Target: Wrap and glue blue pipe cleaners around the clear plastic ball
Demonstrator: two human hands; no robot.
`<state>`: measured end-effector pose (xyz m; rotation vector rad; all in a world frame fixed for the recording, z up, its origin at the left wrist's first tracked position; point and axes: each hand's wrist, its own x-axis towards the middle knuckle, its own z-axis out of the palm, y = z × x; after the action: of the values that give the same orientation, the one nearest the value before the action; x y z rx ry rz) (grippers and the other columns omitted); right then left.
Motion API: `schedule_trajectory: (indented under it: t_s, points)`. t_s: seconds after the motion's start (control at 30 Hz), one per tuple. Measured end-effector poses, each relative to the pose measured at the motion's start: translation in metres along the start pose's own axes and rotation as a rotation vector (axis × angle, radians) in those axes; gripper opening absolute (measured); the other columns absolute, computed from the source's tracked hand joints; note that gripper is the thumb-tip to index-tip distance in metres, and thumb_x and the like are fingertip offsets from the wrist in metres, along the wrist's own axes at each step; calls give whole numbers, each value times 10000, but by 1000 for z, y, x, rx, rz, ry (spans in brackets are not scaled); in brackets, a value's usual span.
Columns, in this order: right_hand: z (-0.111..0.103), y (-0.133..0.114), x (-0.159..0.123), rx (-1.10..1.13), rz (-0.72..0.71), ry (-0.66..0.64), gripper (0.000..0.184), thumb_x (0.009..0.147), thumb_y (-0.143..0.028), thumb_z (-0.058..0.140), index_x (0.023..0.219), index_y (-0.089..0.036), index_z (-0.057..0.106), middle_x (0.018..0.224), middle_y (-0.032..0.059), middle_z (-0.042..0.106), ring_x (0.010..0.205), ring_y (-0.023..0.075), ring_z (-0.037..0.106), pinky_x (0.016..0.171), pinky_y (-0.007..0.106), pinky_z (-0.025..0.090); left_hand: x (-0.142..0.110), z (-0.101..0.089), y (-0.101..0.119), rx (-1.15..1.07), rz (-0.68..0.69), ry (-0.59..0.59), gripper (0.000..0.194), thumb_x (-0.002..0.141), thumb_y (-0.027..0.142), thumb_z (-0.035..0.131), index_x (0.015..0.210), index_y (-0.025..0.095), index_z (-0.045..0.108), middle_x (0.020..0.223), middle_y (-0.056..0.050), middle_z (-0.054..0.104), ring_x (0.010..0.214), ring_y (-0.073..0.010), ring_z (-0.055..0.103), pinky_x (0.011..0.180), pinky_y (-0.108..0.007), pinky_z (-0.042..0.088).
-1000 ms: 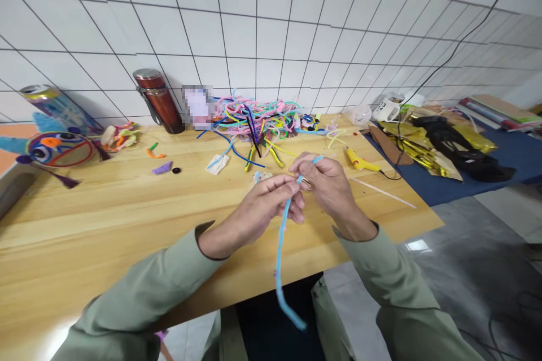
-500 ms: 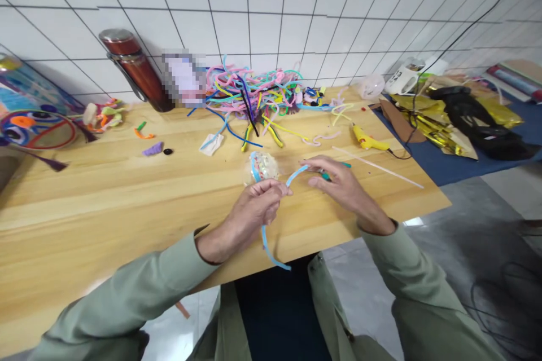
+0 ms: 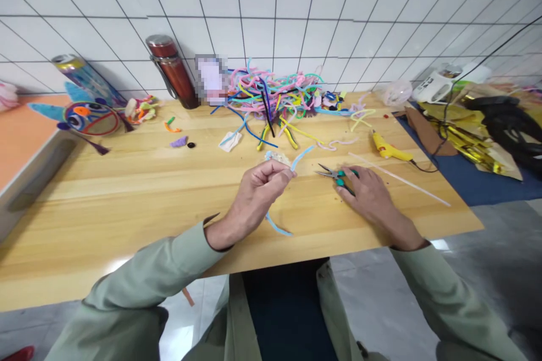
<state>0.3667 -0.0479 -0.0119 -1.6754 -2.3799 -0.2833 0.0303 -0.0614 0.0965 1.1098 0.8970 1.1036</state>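
Note:
My left hand (image 3: 262, 194) pinches a light blue pipe cleaner (image 3: 304, 156). One end sticks up past the fingertips, and the other hangs below the palm and curves to the right. My right hand (image 3: 370, 194) lies low on the table with its fingers around the green handles of long-nose pliers (image 3: 334, 174). The pliers' jaws are parted and point left. Partly hidden behind my left hand is a small clear ball or bag with pale bits (image 3: 277, 157) in it.
A pile of coloured pipe cleaners (image 3: 275, 90) lies by the tiled wall, with yellow-handled pliers (image 3: 291, 138) in front. A red-brown flask (image 3: 175, 76) and a decorated mask-like craft (image 3: 91, 118) stand left. Right are a yellow glue gun (image 3: 392, 149) and a thin translucent stick (image 3: 402, 179).
My right hand has let go of the blue pipe cleaner, moved right and down to the table and taken hold of the green-handled pliers. My left hand still pinches the pipe cleaner.

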Motion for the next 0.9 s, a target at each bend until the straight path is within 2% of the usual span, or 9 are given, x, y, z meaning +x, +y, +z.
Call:
schedule_trajectory:
  t_s: [0.1,0.2,0.27,0.37,0.47,0.57,0.7,0.8,0.9]
  points:
    - [5,-2,-2,-38,10,65,449,1052,-390,541,1371,-125,714,1239,241,739,1092,389,671,938,518,544,7,-3,9,2,62,31,218,869,389,769,844,173,754,581,74,460,520,-70,305,513,-247,254]
    - [5,2,0,128,71,166,375,1037,-375,542,1252,-159,761,1154,210,770,1040,356,684,925,502,561,15,-1,22,-47,50,49,252,844,420,788,855,172,744,559,84,436,501,-68,300,498,-242,242]
    - [-4,5,3,364,191,247,344,1032,-420,539,1162,-203,772,1060,162,781,973,324,695,879,477,580,20,1,31,-106,31,47,269,840,435,771,854,171,721,540,95,399,479,-65,271,482,-237,218]
    - [-35,2,15,866,370,315,345,1015,-532,574,1068,-243,753,953,99,753,762,256,661,672,406,564,26,3,41,-168,42,32,257,866,422,712,858,166,700,515,98,390,456,-64,262,471,-230,214]
    - [-71,-20,33,1207,371,258,331,940,-514,717,1138,-251,742,925,75,726,727,236,658,633,386,553,33,2,45,-186,78,5,232,876,396,708,844,169,675,509,78,485,446,-68,358,474,-218,290]
    - [-96,-58,56,1052,232,206,272,934,-387,737,1172,-256,726,956,58,732,826,239,697,753,397,595,39,-1,45,-192,123,-3,253,871,399,750,804,180,642,595,41,621,473,-75,502,503,-213,408]
    - [-102,-104,90,563,-71,474,317,936,-227,684,1252,-250,667,1136,106,712,1059,289,699,925,459,605,44,-7,45,-195,228,61,279,864,416,791,812,188,640,659,38,666,476,-78,556,510,-218,466]
    - [-95,-118,110,355,-181,654,457,903,-160,683,1348,-229,606,1186,144,695,1122,321,689,955,488,607,45,-12,46,-61,328,153,262,870,402,788,797,187,657,602,48,625,455,-74,509,477,-209,419]
    - [-83,-115,123,267,-208,741,535,875,-137,697,1385,-227,567,1175,145,705,1100,334,690,958,510,608,46,-15,47,101,395,245,230,873,360,766,761,181,677,582,49,590,472,-63,453,474,-197,370]
